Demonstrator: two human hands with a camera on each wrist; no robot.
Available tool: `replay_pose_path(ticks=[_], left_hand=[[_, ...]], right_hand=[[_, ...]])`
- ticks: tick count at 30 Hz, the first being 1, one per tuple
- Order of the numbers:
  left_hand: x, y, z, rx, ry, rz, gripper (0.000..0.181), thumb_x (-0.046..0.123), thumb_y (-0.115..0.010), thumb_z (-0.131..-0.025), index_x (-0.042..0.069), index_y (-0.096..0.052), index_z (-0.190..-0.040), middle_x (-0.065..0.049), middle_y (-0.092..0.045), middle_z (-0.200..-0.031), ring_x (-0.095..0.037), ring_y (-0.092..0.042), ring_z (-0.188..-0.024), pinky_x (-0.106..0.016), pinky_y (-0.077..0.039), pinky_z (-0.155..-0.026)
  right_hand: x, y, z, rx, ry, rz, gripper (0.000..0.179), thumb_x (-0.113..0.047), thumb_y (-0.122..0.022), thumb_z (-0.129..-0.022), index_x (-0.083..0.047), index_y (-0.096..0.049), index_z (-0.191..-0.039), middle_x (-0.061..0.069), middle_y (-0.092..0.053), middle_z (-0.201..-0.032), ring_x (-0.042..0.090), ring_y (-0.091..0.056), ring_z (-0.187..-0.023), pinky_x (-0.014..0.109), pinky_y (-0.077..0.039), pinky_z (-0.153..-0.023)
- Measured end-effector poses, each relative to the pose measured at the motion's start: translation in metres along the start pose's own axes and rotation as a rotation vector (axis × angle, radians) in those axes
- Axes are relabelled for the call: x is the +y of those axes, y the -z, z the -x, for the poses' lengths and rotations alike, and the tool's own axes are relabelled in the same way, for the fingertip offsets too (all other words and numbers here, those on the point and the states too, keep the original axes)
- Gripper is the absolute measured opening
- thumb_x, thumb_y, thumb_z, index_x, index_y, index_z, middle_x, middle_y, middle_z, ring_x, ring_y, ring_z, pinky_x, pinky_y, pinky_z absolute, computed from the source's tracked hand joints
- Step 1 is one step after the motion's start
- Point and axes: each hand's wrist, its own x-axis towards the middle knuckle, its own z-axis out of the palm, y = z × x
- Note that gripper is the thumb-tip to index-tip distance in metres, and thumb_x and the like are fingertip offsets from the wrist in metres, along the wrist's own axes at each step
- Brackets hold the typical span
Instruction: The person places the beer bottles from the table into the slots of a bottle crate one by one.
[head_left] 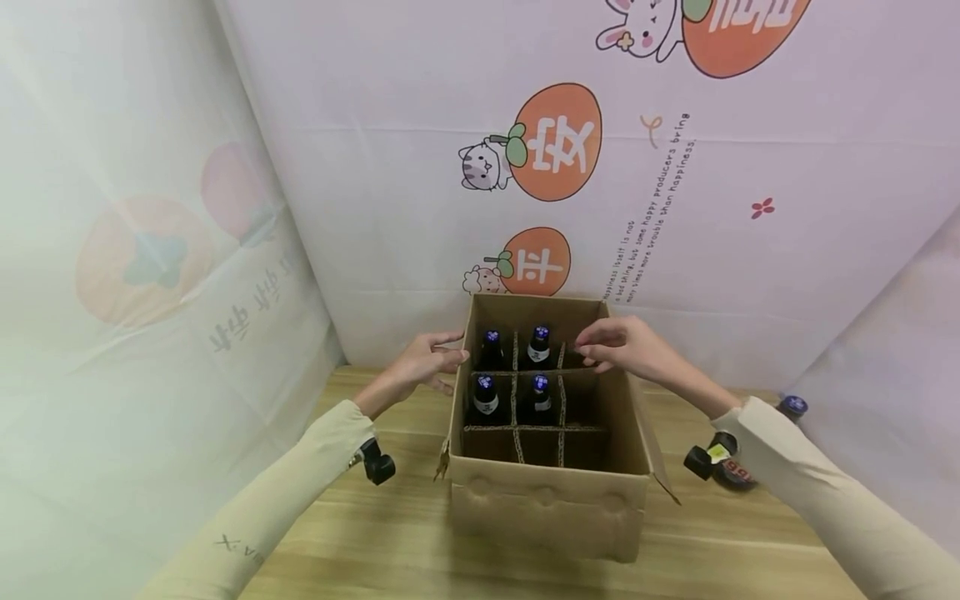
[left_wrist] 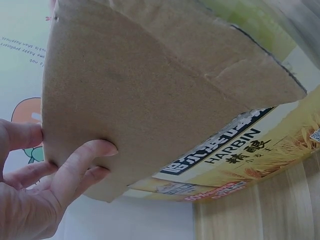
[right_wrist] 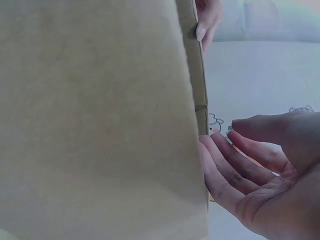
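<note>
A brown cardboard box (head_left: 547,492) with divider compartments stands on the wooden table. Several dark bottles with blue caps, such as the front bottle (head_left: 540,402), stand upright in its left and middle compartments. My left hand (head_left: 429,360) touches the box's left side near the rim, fingers extended against a raised cardboard flap (left_wrist: 125,90). Over the far right compartment (head_left: 588,392) hovers my right hand (head_left: 618,343), its fingers loosely bent at the rim. In the right wrist view those fingers (right_wrist: 235,172) hold nothing, and the box wall (right_wrist: 100,125) hides the compartments.
Beyond my right forearm a capped bottle (head_left: 792,407) is partly hidden by the sleeve. A dark round item with red lettering (head_left: 737,477) lies near that wrist. Printed white cloth walls (head_left: 420,208) close in behind and beside the wooden table (head_left: 375,533).
</note>
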Motion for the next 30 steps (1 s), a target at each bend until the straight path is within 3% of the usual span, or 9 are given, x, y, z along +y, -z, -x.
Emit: replay_pose_path(ticks=[6, 12, 19, 23, 26, 30], left_hand=[[0.001, 0.0, 0.001, -0.005, 0.003, -0.002, 0.063, 0.013, -0.064, -0.104, 0.004, -0.037, -0.161, -0.029, -0.052, -0.151, -0.051, -0.056, -0.134, -0.044, -0.069, -0.081], [0.001, 0.0, 0.002, -0.008, -0.004, -0.006, 0.063, 0.013, -0.063, -0.105, 0.004, -0.037, -0.161, -0.03, -0.052, -0.151, -0.051, -0.057, -0.133, -0.044, -0.069, -0.081], [0.0, 0.0, 0.001, -0.005, 0.001, 0.0, 0.063, 0.012, -0.063, -0.104, 0.004, -0.037, -0.161, -0.029, -0.052, -0.151, -0.051, -0.056, -0.133, -0.044, -0.069, -0.082], [-0.001, 0.0, 0.0, -0.002, 0.004, -0.002, 0.063, 0.013, -0.063, -0.104, 0.005, -0.037, -0.161, -0.029, -0.052, -0.151, -0.051, -0.056, -0.134, -0.044, -0.069, -0.082], [-0.001, 0.0, 0.0, 0.0, 0.007, -0.006, 0.063, 0.013, -0.063, -0.104, 0.005, -0.038, -0.161, -0.029, -0.052, -0.151, -0.051, -0.056, -0.134, -0.044, -0.069, -0.082], [-0.001, 0.0, 0.001, -0.002, 0.012, -0.005, 0.063, 0.013, -0.063, -0.104, 0.005, -0.037, -0.161, -0.029, -0.052, -0.152, -0.051, -0.055, -0.135, -0.044, -0.069, -0.083]], right_hand=[[0.005, 0.01, 0.009, 0.063, -0.004, -0.013, 0.024, 0.003, -0.062, -0.101, 0.018, -0.064, -0.12, 0.035, -0.07, -0.117, 0.006, -0.074, -0.084, 0.037, -0.07, -0.075], [0.01, 0.02, 0.019, 0.129, -0.012, 0.0, 0.025, 0.0, -0.064, -0.101, 0.017, -0.065, -0.12, 0.033, -0.073, -0.111, 0.012, -0.076, -0.083, 0.034, -0.069, -0.074], [0.022, 0.031, 0.035, 0.206, -0.02, -0.013, 0.028, -0.003, -0.064, -0.102, 0.018, -0.065, -0.12, 0.031, -0.074, -0.109, 0.01, -0.076, -0.081, 0.031, -0.069, -0.072], [0.03, 0.036, 0.042, 0.219, -0.026, -0.033, 0.03, -0.003, -0.064, -0.102, 0.02, -0.062, -0.122, 0.006, -0.08, -0.103, 0.008, -0.076, -0.084, 0.033, -0.069, -0.072], [0.034, 0.039, 0.047, 0.234, -0.031, -0.033, 0.032, -0.003, -0.063, -0.103, 0.021, -0.06, -0.124, -0.016, -0.077, -0.098, 0.005, -0.075, -0.085, 0.033, -0.069, -0.073], [0.041, 0.044, 0.055, 0.273, -0.057, -0.032, 0.037, -0.005, -0.061, -0.104, 0.023, -0.055, -0.129, -0.025, -0.073, -0.1, 0.002, -0.073, -0.086, 0.03, -0.068, -0.075]])
